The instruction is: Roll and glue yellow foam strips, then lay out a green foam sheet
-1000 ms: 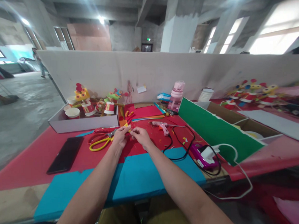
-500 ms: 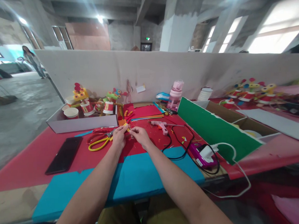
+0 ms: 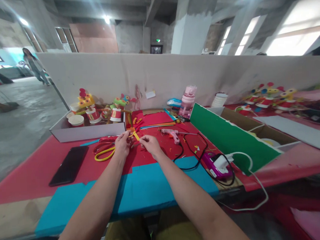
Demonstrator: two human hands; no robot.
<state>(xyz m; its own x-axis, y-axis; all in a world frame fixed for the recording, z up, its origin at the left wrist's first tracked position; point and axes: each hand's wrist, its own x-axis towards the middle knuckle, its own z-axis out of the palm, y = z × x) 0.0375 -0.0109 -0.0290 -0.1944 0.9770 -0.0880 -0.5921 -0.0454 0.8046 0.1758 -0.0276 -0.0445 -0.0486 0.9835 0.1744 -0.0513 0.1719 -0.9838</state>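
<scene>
Between my two hands, above the red table covering, a narrow yellow paper strip [image 3: 136, 136] is bent near its upper end. My left hand [image 3: 123, 143] pinches the strip's left end, its fingers closed. The lower right end sits between the thumb and fingers of my right hand [image 3: 149, 145]. Just left of my left hand lie scissors with yellow handles [image 3: 104, 157] and a red-handled tool [image 3: 99, 145], both partly hidden by that hand. A pink glue gun [image 3: 173, 136] rests to the right of my right hand.
A white box [image 3: 91, 133] of cup figures stands at back left, with a black phone [image 3: 69, 166] in front. Right are a green-sided box [image 3: 229, 138] and a purple power strip [image 3: 216, 167] with trailing cords. Blue sheeting [image 3: 152, 191] covers the front edge.
My left hand has shifted slightly left and turned, and more of the yellow paper strip now shows between the hands. My right hand stays nearly in place.
</scene>
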